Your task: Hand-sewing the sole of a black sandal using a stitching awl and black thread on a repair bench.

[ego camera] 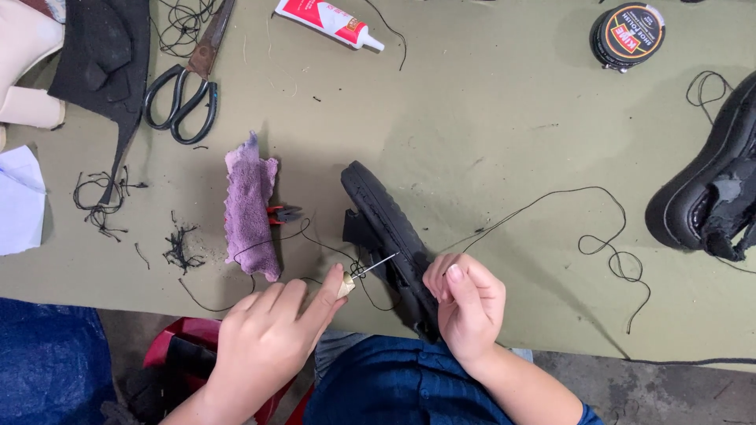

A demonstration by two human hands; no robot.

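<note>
Head view showed, in the lower middle of the frame, a black shoe (387, 236) standing on its edge on the olive table (504, 118), probably so that the sole seam faced the needle. The right hand (466, 303) was closed around the shoe's lower end and kept it steady. The left hand (264, 342) gripped a sewing awl (364, 271) tightly between thumb and fingers, its needle touching the sole, with black thread (567, 212) trailing toward the right. A purple cloth (250, 206) and scissors (187, 86) lay at the upper left.
</note>
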